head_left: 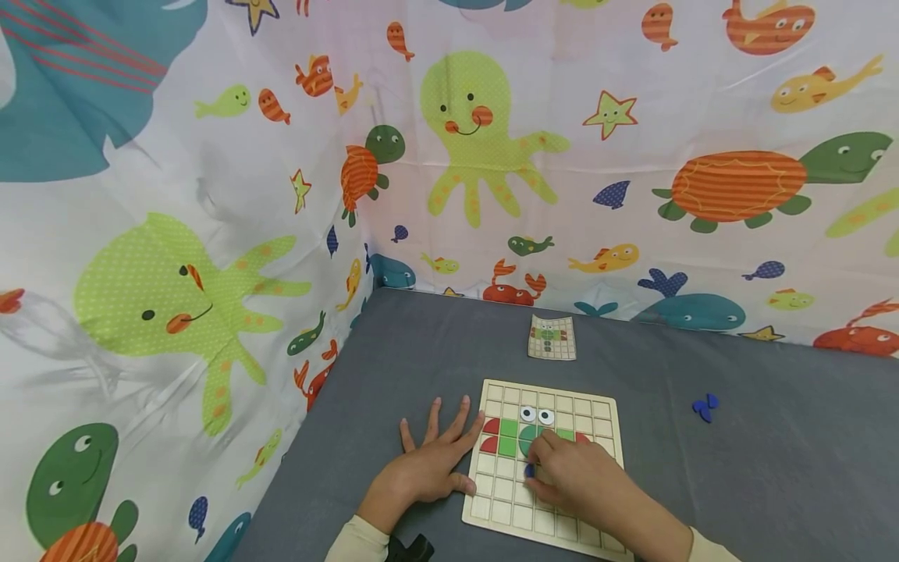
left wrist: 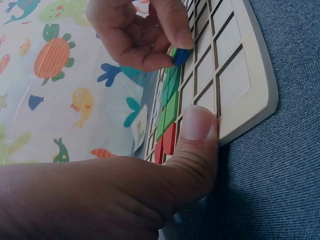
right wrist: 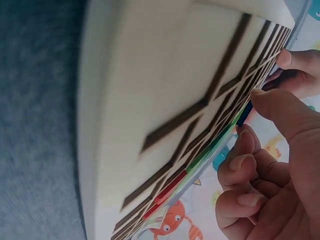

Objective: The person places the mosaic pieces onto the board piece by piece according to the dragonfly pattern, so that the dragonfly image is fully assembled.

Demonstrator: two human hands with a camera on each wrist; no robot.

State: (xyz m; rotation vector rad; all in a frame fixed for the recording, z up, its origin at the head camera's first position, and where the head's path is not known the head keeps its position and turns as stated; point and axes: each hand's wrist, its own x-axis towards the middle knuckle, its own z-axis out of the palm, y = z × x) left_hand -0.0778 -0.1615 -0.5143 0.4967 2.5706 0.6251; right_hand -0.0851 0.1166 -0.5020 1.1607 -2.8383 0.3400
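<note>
A wooden grid board (head_left: 502, 511) lies on the grey cloth, with red (head_left: 489, 445), light green (head_left: 508, 428) and dark green tiles and two eye tiles (head_left: 537, 415) set in its squares. My right hand (head_left: 579, 476) is over the middle of the board and pinches a small blue tile (left wrist: 181, 56) between thumb and finger, just below the dark green tiles. My left hand (head_left: 431, 460) rests at the board's left edge, fingers spread and straight, with the thumb (left wrist: 196, 125) on the rim. Part of the pattern is hidden behind my right hand.
Several loose blue tiles (head_left: 705, 407) lie on the cloth to the right of the board. A small pattern card (head_left: 552, 338) lies behind it. Sea-animal curtains (head_left: 492, 187) hang at the back and left. A black object (head_left: 410, 549) sits by the left wrist.
</note>
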